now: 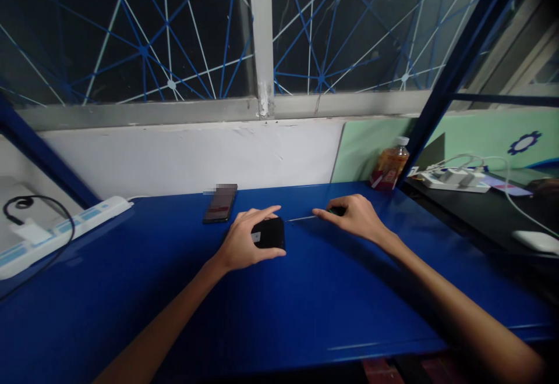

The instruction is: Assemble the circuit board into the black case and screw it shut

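Note:
A small black box-shaped object (pixel 271 233) rests on the blue table, with my left hand (pixel 248 238) wrapped round its left side, thumb in front and fingers behind. To the right, my right hand (pixel 351 215) is closed on the handle of a screwdriver (pixel 302 218). Its thin metal shaft points left, and the tip is close to the right side of the black object. Most of the handle is hidden by my fingers; a bit of dark green shows.
A dark phone (pixel 220 205) lies behind my left hand. White power strips sit at the left (pixel 65 233) and far right (pixel 456 180). A bottle (pixel 390 166) stands at the back right. The blue table (pixel 279 314) meets a white wall.

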Demonstrator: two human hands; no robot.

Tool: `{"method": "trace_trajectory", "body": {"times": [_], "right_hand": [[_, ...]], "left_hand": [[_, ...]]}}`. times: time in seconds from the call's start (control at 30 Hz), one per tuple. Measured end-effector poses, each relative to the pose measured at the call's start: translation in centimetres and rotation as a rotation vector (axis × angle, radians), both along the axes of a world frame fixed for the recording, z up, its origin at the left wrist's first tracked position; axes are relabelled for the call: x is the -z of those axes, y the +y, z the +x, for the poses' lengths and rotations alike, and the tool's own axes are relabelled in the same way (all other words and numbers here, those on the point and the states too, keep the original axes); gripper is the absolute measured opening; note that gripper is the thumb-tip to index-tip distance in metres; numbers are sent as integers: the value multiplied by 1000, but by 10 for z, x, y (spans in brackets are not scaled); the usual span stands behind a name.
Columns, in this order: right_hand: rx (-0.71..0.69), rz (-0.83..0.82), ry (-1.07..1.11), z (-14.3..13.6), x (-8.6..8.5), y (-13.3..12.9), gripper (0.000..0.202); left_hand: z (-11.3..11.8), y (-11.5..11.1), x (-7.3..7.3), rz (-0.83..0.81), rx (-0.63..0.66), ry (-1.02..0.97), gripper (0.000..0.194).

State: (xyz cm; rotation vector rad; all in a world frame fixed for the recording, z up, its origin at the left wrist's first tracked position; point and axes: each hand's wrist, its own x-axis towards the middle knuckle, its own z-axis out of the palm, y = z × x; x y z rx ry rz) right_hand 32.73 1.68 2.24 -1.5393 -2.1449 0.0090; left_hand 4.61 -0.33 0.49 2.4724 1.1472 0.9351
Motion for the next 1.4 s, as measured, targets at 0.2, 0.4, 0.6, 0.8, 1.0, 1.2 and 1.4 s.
{"method": "trace_trajectory", "body": {"times": [0.2, 0.4, 0.6, 0.8, 1.0, 1.2, 1.4], "right_hand": [[2, 8, 4, -2, 2, -1, 54], [0, 4, -6, -4, 5, -1, 52], [-216, -74, 50, 5, 3, 4, 36], [-411, -339, 259, 21, 15, 21, 27], [-456, -597, 371, 23, 21, 29, 33], [-491, -478, 214, 15, 31, 30, 44], [-483, -496, 312, 12, 36, 29, 36]], "left_hand": [[2, -2, 0, 4, 21, 2, 79], [3, -2, 4, 19, 33, 8, 79], [3, -1, 5, 3, 34, 30, 77], [2, 0, 10, -3, 43, 82, 78], [1, 2, 13, 6, 50, 92, 74], [-2, 6, 18, 22, 38, 120, 75], [-3, 7, 21, 28, 52, 147, 76]]}}
